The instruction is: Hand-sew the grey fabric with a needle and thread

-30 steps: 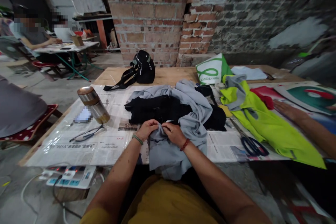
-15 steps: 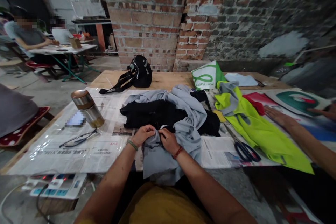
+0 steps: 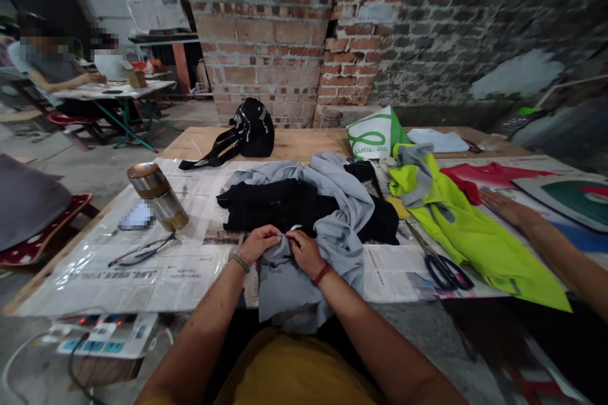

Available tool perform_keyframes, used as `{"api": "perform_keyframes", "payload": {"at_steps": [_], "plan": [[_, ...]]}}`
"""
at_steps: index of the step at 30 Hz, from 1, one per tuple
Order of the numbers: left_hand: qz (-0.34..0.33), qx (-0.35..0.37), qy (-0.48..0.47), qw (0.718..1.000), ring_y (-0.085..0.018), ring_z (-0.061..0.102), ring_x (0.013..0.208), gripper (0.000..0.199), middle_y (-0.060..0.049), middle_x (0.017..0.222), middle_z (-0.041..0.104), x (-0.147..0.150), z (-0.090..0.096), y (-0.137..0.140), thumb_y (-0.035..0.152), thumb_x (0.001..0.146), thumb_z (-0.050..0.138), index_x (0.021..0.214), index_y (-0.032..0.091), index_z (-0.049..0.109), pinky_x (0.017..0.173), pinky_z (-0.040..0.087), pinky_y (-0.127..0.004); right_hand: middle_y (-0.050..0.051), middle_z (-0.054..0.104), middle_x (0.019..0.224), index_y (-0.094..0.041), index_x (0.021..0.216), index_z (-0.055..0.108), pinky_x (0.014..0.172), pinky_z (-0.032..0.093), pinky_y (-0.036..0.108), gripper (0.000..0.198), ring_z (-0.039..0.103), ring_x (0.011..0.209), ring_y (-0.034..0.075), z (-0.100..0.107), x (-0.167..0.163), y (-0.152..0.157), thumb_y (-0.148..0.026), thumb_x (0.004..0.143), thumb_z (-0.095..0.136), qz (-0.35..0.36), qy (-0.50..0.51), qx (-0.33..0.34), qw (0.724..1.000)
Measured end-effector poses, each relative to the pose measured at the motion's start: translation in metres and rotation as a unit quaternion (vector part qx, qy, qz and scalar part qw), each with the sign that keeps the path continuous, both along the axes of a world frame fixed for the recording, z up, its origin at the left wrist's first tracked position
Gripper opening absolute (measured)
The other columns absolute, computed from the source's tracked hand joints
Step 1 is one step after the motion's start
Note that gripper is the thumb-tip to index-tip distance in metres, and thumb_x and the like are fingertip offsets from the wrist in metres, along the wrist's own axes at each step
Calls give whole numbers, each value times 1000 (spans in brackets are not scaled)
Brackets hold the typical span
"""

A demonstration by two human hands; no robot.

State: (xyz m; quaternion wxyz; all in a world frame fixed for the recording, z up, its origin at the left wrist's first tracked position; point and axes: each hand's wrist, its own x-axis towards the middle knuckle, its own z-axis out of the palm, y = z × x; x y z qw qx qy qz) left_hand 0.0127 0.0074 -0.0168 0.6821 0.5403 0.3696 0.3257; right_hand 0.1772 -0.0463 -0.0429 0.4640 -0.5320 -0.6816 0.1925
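Grey fabric (image 3: 297,288) hangs over the table's front edge, bunched together with a black garment (image 3: 280,202). My left hand (image 3: 260,243) is closed, its thumb and fingers pinching a fold of the grey fabric. Close beside it, my right hand (image 3: 305,253) pinches the same fabric, the fingertips of both hands almost meeting. Anything small between the fingertips is too fine to make out. To the right lie dark-handled scissors (image 3: 446,271) beside a neon yellow garment (image 3: 465,234).
On the left stand a steel flask (image 3: 159,196), a phone (image 3: 137,216) and eyeglasses (image 3: 142,250). A black bag (image 3: 256,130) and a green-white bag (image 3: 375,134) sit behind. At right, a co-worker's hand (image 3: 503,205) rests near a red garment (image 3: 494,174) and an iron (image 3: 570,196). A power strip (image 3: 102,336) is below.
The iron at the right has shifted toward the right and nearer, showing more of the red garment. My hands keep nearly the same pinch on the grey fabric.
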Motion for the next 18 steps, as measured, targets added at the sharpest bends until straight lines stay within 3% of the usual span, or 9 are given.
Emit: {"api": "perform_keyframes", "payload": {"at_steps": [5, 18], "plan": [[3, 7, 11, 1000, -7, 45, 59, 31, 4, 64, 56, -1, 0, 1, 34, 55, 78, 73, 14, 62, 59, 35, -21, 3, 67, 80, -19, 83, 64, 72, 46, 26, 17, 60, 75, 15, 4, 2, -1, -14, 79, 49, -10, 27, -45, 999], [-4, 18, 17, 1000, -7, 44, 58, 33, 4, 63, 55, 0, 1, -1, 37, 56, 78, 72, 14, 62, 58, 35, -20, 2, 62, 75, -19, 81, 60, 68, 44, 24, 21, 55, 70, 13, 6, 1, -3, -9, 75, 43, 29, 8, -27, 999]]}}
